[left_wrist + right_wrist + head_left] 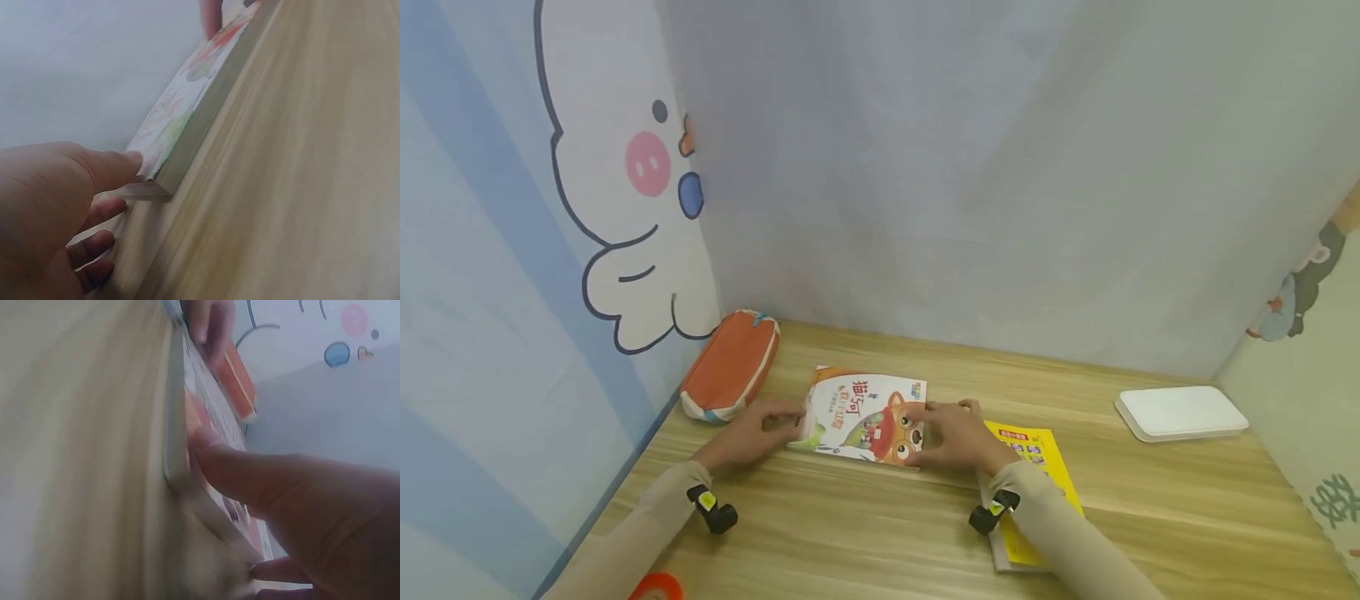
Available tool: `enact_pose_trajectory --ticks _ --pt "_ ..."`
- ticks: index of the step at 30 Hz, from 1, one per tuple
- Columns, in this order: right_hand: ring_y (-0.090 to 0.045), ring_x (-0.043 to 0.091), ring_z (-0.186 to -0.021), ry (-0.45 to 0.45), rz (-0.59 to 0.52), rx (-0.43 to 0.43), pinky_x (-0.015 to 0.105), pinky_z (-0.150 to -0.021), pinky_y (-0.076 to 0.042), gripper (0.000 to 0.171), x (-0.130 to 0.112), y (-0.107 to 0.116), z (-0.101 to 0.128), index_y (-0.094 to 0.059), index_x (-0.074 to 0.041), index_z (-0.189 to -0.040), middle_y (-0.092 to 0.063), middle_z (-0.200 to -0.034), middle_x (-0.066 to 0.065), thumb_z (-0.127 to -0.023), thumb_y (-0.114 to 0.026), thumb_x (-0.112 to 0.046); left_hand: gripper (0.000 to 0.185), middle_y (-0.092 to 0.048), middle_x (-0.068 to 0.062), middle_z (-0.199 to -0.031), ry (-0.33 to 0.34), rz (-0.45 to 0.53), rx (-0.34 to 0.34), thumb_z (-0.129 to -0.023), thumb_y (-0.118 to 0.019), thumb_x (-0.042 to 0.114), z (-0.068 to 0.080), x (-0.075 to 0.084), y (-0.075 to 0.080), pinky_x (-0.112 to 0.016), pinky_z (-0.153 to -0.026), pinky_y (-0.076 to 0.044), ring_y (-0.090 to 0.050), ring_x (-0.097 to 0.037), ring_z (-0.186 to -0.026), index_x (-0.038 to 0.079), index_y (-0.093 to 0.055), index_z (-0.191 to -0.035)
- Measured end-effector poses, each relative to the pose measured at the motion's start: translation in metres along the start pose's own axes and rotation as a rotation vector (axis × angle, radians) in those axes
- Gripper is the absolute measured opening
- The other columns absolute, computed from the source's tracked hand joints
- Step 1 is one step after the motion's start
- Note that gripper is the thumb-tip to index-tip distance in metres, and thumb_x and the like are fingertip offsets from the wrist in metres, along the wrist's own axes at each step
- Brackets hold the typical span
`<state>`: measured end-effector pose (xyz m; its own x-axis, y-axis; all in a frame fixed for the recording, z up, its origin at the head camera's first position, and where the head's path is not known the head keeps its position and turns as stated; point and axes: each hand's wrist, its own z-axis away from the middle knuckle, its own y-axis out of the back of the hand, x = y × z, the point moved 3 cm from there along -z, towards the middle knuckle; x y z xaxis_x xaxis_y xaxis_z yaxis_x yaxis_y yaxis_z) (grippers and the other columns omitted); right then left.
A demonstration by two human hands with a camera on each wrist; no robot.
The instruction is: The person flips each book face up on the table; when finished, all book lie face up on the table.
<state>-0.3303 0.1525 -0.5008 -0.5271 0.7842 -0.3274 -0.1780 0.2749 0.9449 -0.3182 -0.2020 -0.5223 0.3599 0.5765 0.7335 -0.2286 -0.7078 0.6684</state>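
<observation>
head | left hand (748,436), right hand (958,435) | both hands half-curled, pinching book (859,418) at opposite ends

One left hand (752,435) and one right hand (957,435) are showing. Two books are lying on one table (850,533): a white book (850,417) between the hands, a yellow book (1051,458) beside the right hand. One pouch (732,362) is sitting beyond the left hand, one case (1182,412) well right of the right hand. One ring (658,577) is lying behind the left hand. Two cameras (721,518) are sitting behind the hands.
</observation>
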Motion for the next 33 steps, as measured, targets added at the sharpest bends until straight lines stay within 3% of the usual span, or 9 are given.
enact_pose_trajectory --ticks 5,10,14,19,24,33 --pt "-0.057 0.025 -0.133 -0.012 -0.035 0.049 0.057 -0.104 -0.032 0.073 -0.013 -0.004 0.016 -0.071 -0.031 -0.131 -0.063 -0.142 0.005 -0.071 -0.083 -0.07 0.04 -0.058 -0.017 -0.149 -0.003 0.02 0.018 -0.103 -0.062 0.017 -0.017 -0.006 -0.001 -0.059 -0.116 -0.04 -0.048 -0.041 -0.143 0.007 -0.06 -0.143" --pt "-0.061 0.024 -0.12 0.0 -0.039 0.175 0.052 -0.102 -0.036 0.059 -0.02 -0.014 0.03 -0.075 -0.028 -0.122 -0.069 -0.125 0.002 -0.073 -0.087 -0.059 0.039 -0.055 -0.026 -0.149 -0.052 0.052 0.046 -0.105 -0.055 0.008 -0.033 -0.008 -0.006 -0.062 -0.116 -0.038 -0.047 -0.048 -0.142 -0.004 -0.056 -0.143" --pt "-0.063 0.022 -0.111 0.018 -0.004 0.283 0.048 -0.098 -0.041 0.047 -0.023 -0.023 0.038 -0.076 -0.026 -0.114 -0.071 -0.114 -0.002 -0.075 -0.089 -0.048 0.039 -0.054 -0.026 -0.15 -0.034 0.002 0.031 -0.105 -0.054 0.007 -0.046 -0.013 -0.01 -0.059 -0.117 -0.039 -0.046 -0.046 -0.143 -0.002 -0.057 -0.143" --pt "-0.066 0.021 -0.103 0.039 0.001 0.414 0.043 -0.091 -0.046 0.037 -0.026 -0.024 0.045 -0.077 -0.022 -0.105 -0.074 -0.105 -0.003 -0.075 -0.091 -0.037 0.043 -0.042 -0.025 -0.16 0.023 -0.021 -0.007 -0.108 -0.049 0.013 -0.062 -0.017 -0.013 -0.06 -0.121 -0.032 -0.037 -0.046 -0.15 0.002 -0.052 -0.149" --pt "-0.067 0.02 -0.105 0.043 -0.016 0.42 0.042 -0.091 -0.048 0.034 -0.025 -0.025 0.045 -0.078 -0.022 -0.106 -0.074 -0.107 -0.002 -0.077 -0.089 -0.035 0.046 -0.035 -0.024 -0.164 0.043 -0.045 -0.005 -0.109 -0.046 0.014 -0.071 -0.019 -0.011 -0.059 -0.123 -0.029 -0.031 -0.044 -0.153 0.003 -0.046 -0.154" --pt "-0.07 0.023 -0.104 0.044 -0.013 0.377 0.049 -0.095 -0.047 0.032 -0.024 -0.017 0.043 -0.078 -0.019 -0.108 -0.077 -0.108 0.001 -0.08 -0.087 -0.031 0.045 -0.049 -0.024 -0.155 -0.023 -0.059 0.051 -0.105 -0.052 0.008 -0.072 -0.022 -0.009 -0.06 -0.121 -0.033 -0.041 -0.045 -0.147 0.0 -0.051 -0.149"
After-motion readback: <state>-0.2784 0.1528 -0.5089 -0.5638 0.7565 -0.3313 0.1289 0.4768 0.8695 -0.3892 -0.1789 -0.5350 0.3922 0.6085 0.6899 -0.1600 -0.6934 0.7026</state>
